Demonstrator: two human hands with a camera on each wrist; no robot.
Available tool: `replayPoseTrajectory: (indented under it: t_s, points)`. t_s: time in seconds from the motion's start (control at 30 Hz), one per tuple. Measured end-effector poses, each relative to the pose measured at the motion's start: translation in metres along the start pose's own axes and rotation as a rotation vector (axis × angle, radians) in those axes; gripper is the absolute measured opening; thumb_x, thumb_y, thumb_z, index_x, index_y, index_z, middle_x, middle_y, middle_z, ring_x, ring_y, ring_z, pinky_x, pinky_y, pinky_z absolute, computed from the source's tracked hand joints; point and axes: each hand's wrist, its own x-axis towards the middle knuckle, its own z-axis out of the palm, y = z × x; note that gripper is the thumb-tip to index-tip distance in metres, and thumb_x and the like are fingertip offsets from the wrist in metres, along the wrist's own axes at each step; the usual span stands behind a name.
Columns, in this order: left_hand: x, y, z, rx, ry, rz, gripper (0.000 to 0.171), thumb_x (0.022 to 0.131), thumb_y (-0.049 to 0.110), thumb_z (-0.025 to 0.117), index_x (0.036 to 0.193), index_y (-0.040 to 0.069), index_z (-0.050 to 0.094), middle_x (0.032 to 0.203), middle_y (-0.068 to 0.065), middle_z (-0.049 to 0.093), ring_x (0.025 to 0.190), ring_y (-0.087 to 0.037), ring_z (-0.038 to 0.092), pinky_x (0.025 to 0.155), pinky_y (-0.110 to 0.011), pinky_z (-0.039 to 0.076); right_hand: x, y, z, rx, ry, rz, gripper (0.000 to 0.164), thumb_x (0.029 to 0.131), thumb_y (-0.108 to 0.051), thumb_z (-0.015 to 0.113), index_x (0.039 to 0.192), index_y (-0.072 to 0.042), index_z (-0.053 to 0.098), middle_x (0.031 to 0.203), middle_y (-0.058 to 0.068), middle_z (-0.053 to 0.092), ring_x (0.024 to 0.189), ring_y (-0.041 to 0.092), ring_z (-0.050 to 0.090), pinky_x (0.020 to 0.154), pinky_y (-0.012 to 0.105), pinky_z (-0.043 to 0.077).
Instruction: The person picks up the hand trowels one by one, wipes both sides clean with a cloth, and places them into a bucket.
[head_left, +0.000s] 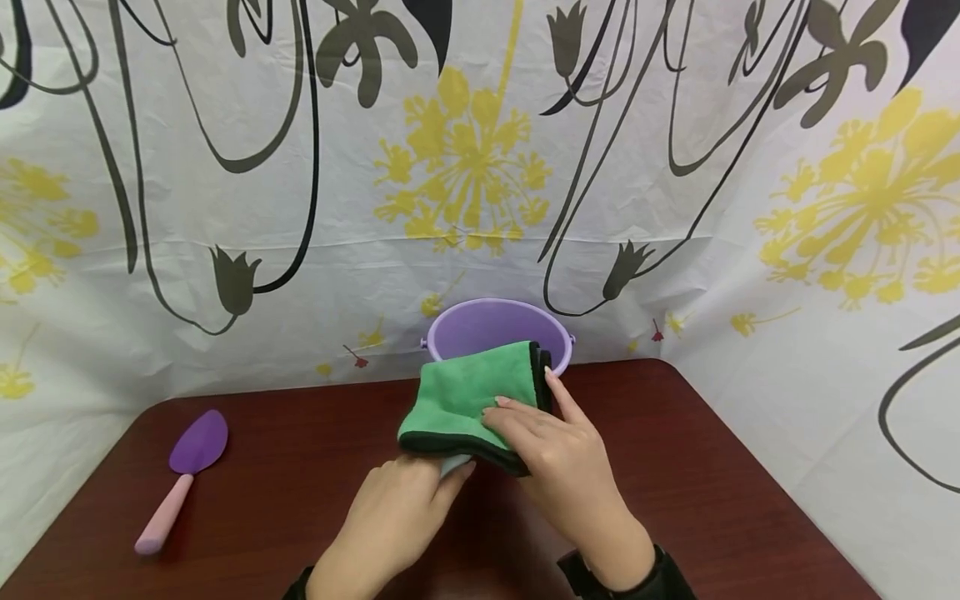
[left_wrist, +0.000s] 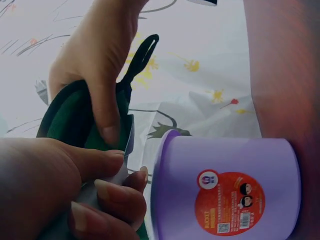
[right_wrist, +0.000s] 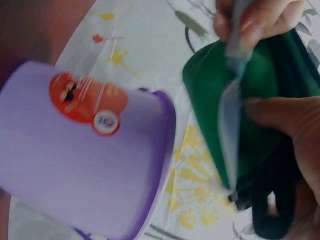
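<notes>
My left hand [head_left: 393,508] grips the slim handle of a pale blue-grey tool [right_wrist: 230,130]. The right wrist view shows its thin blade nearly edge-on, trowel-like in outline. A green cloth [head_left: 468,387] with dark edging and a hanging loop lies folded over the blade, hiding it in the head view. Fingers of my right hand [head_left: 562,450] spread across the cloth's top while the thumb is underneath, pinching the cloth around the blade. Just beyond both hands stands a lilac bucket [left_wrist: 280,175] with a red round label, its rim partly covered by the cloth in the head view.
A purple trowel [head_left: 198,446] with a pink handle lies at the left of the dark red-brown table [head_left: 300,467]. A white curtain [head_left: 360,208] printed with yellow and grey flowers hangs behind the table and along its sides.
</notes>
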Motion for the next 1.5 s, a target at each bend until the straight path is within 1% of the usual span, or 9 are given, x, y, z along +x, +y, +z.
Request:
replayPoseTrajectory:
  t_s: [0.1, 0.17, 0.4, 0.63, 0.83, 1.03, 1.17, 1.3, 1.5]
  points:
    - [-0.002, 0.000, 0.002, -0.002, 0.014, -0.011, 0.021, 0.097, 0.038, 0.066, 0.110, 0.021, 0.067, 0.081, 0.002, 0.069, 0.069, -0.021, 0.068, 0.056, -0.035, 0.049, 0.000, -0.007, 0.000, -0.051, -0.064, 0.006, 0.050, 0.063, 0.005, 0.082, 0.108, -0.012, 0.072, 0.105, -0.002, 0.079, 0.108, 0.014, 0.074, 0.114, 0.053, 0.041]
    - [-0.003, 0.000, 0.003, -0.007, 0.034, -0.021, 0.021, 0.096, 0.035, 0.068, 0.112, 0.022, 0.067, 0.084, -0.001, 0.071, 0.069, -0.022, 0.069, 0.057, -0.035, 0.051, 0.001, -0.011, 0.000, -0.069, -0.074, 0.017, 0.050, 0.062, 0.005, 0.080, 0.109, -0.010, 0.071, 0.107, -0.002, 0.078, 0.109, 0.015, 0.073, 0.114, 0.052, 0.040]
    - [-0.001, 0.005, 0.004, -0.006, 0.061, -0.007, 0.022, 0.099, 0.041, 0.063, 0.100, 0.019, 0.067, 0.071, 0.004, 0.063, 0.061, -0.020, 0.065, 0.052, -0.033, 0.046, 0.004, -0.016, -0.001, -0.048, -0.006, 0.154, 0.030, 0.074, 0.001, 0.076, 0.101, -0.012, 0.072, 0.103, -0.002, 0.079, 0.106, 0.014, 0.074, 0.116, 0.053, 0.038]
    - [0.002, 0.005, 0.003, 0.057, 0.028, -0.027, 0.030, 0.098, 0.043, 0.063, 0.078, 0.020, 0.061, 0.056, 0.006, 0.050, 0.048, -0.014, 0.049, 0.046, -0.031, 0.034, 0.003, -0.008, -0.005, -0.081, -0.011, 0.236, 0.042, 0.071, 0.010, 0.073, 0.107, -0.012, 0.073, 0.111, 0.001, 0.078, 0.112, 0.017, 0.072, 0.115, 0.053, 0.040]
    - [0.001, 0.004, 0.004, 0.078, 0.073, -0.013, 0.022, 0.095, 0.037, 0.069, 0.087, 0.018, 0.061, 0.059, 0.006, 0.052, 0.049, -0.012, 0.047, 0.047, -0.029, 0.032, -0.001, 0.004, -0.006, -0.055, 0.073, 0.297, 0.044, 0.069, 0.015, 0.067, 0.106, -0.009, 0.074, 0.113, 0.003, 0.077, 0.112, 0.023, 0.072, 0.104, 0.045, 0.051]
    - [0.001, 0.005, 0.004, 0.072, 0.068, -0.021, 0.020, 0.095, 0.037, 0.069, 0.090, 0.018, 0.063, 0.059, 0.007, 0.052, 0.050, -0.011, 0.046, 0.047, -0.029, 0.032, -0.002, 0.004, -0.003, -0.023, 0.126, 0.266, 0.037, 0.073, 0.014, 0.065, 0.103, -0.007, 0.074, 0.112, 0.005, 0.078, 0.111, 0.025, 0.073, 0.100, 0.043, 0.054]
    - [0.002, 0.004, 0.004, 0.071, 0.047, -0.028, 0.021, 0.095, 0.038, 0.068, 0.090, 0.019, 0.065, 0.059, 0.007, 0.053, 0.049, -0.011, 0.047, 0.047, -0.030, 0.033, -0.002, -0.002, 0.001, -0.005, 0.094, 0.261, 0.032, 0.077, 0.009, 0.059, 0.101, -0.007, 0.073, 0.107, 0.006, 0.078, 0.112, 0.026, 0.072, 0.103, 0.043, 0.052]
    - [0.001, 0.005, 0.005, 0.054, 0.015, -0.048, 0.024, 0.097, 0.039, 0.065, 0.083, 0.020, 0.064, 0.056, 0.006, 0.050, 0.048, -0.013, 0.048, 0.046, -0.032, 0.034, -0.002, -0.014, 0.009, -0.002, 0.076, 0.240, 0.032, 0.075, 0.007, 0.056, 0.099, -0.006, 0.072, 0.101, 0.006, 0.078, 0.108, 0.025, 0.073, 0.102, 0.042, 0.053]
    - [-0.002, 0.005, 0.009, 0.043, 0.058, -0.047, 0.009, 0.094, 0.025, 0.066, 0.087, 0.020, 0.070, 0.072, -0.001, 0.068, 0.062, -0.022, 0.064, 0.053, -0.038, 0.047, -0.001, -0.039, 0.016, 0.022, 0.067, 0.175, 0.026, 0.077, 0.000, 0.056, 0.097, -0.007, 0.071, 0.095, 0.004, 0.077, 0.097, 0.021, 0.075, 0.092, 0.038, 0.057]
